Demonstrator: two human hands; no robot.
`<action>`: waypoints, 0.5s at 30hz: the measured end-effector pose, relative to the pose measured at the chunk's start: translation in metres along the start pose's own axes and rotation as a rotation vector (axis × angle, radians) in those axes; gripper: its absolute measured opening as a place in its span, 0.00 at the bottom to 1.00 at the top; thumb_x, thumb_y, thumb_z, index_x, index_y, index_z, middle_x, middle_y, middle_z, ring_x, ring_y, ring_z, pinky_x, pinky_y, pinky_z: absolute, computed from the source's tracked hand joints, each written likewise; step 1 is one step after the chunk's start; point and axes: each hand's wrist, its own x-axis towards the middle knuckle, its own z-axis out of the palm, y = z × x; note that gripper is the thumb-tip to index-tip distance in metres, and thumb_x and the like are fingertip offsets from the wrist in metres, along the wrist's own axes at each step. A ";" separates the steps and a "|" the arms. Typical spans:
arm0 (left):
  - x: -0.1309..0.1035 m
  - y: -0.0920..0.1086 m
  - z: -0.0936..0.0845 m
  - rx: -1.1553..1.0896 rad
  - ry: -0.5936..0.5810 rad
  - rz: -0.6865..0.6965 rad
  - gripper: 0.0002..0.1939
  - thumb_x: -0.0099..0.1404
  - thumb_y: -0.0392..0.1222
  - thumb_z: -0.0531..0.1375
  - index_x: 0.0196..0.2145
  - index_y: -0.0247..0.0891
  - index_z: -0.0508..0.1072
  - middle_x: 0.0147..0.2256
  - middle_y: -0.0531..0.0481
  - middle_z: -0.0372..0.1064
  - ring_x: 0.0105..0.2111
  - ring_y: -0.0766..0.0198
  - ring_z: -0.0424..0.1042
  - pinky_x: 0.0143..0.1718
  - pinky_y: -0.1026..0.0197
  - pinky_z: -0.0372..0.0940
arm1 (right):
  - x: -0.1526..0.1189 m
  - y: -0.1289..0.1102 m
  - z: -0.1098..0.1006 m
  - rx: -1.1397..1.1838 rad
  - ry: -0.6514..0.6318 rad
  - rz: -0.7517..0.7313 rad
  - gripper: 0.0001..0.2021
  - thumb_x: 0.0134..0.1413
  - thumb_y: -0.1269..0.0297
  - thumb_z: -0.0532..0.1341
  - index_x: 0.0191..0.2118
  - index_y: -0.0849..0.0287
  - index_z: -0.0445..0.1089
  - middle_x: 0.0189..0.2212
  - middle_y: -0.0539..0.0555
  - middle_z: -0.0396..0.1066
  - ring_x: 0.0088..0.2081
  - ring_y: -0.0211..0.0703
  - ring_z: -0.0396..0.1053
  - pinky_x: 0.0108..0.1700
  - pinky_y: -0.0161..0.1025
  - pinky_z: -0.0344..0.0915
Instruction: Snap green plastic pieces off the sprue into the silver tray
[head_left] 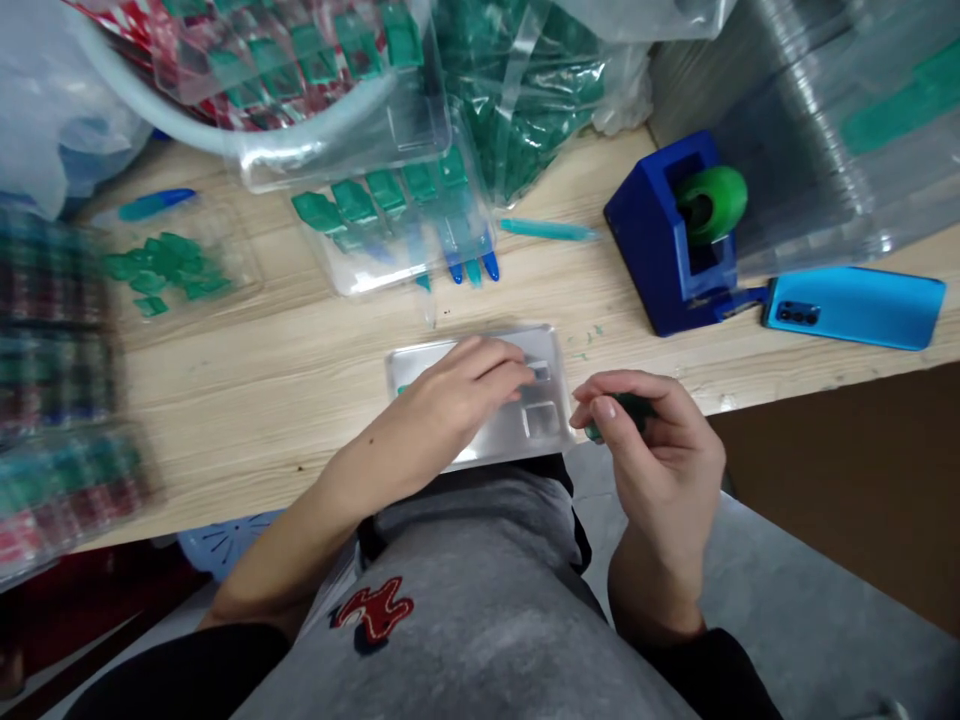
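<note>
A shallow clear plastic tray (499,445) with square recesses lies at the table's front edge. My left hand (469,390) reaches across it, fingers bent down and close together by a recess on the right side. Its thumb is hidden, and what its fingertips hold, if anything, does not show. A bit of green shows at the tray's left, partly behind this hand. To the right of the tray, my right hand (664,440) is raised with its fingers curled around green translucent pieces (634,408). Thumb and forefinger come close together at its front.
Behind the tray are a filled clear tray (375,270), blue pens and a teal pen (547,230). A blue tape dispenser (645,240) and a blue phone (855,308) lie right. Loose green pieces (169,265) lie left, near stacked filled packs (60,400).
</note>
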 end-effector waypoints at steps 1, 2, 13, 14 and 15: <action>-0.001 -0.001 0.001 0.012 0.019 -0.017 0.06 0.71 0.36 0.55 0.45 0.37 0.70 0.41 0.47 0.72 0.42 0.60 0.71 0.43 0.58 0.68 | 0.001 0.001 0.000 0.033 0.005 0.006 0.06 0.57 0.67 0.65 0.41 0.52 0.74 0.33 0.47 0.75 0.29 0.34 0.72 0.34 0.35 0.70; -0.002 -0.001 0.003 0.030 0.051 -0.037 0.06 0.70 0.37 0.57 0.44 0.37 0.70 0.40 0.48 0.72 0.40 0.61 0.71 0.42 0.58 0.68 | 0.002 0.002 0.000 0.067 0.008 0.009 0.07 0.58 0.67 0.64 0.42 0.52 0.74 0.34 0.47 0.75 0.30 0.34 0.72 0.34 0.35 0.70; -0.006 0.002 0.013 0.337 0.220 -0.060 0.07 0.69 0.45 0.59 0.40 0.40 0.70 0.35 0.48 0.73 0.36 0.56 0.69 0.37 0.54 0.62 | 0.004 0.005 0.001 0.113 -0.001 0.050 0.07 0.60 0.63 0.63 0.44 0.52 0.73 0.36 0.49 0.75 0.31 0.35 0.72 0.36 0.37 0.71; -0.006 0.003 0.016 0.365 0.243 -0.080 0.07 0.69 0.46 0.59 0.38 0.40 0.69 0.34 0.48 0.73 0.34 0.56 0.69 0.36 0.53 0.61 | 0.003 0.005 0.001 0.106 -0.002 0.053 0.07 0.60 0.62 0.63 0.44 0.52 0.73 0.36 0.49 0.75 0.31 0.35 0.72 0.36 0.37 0.71; -0.005 0.004 0.019 0.385 0.259 -0.100 0.07 0.69 0.46 0.58 0.38 0.40 0.69 0.32 0.49 0.73 0.33 0.56 0.68 0.35 0.54 0.60 | 0.004 0.006 0.001 0.103 -0.006 0.054 0.07 0.60 0.62 0.62 0.44 0.52 0.73 0.36 0.49 0.75 0.31 0.36 0.72 0.37 0.37 0.71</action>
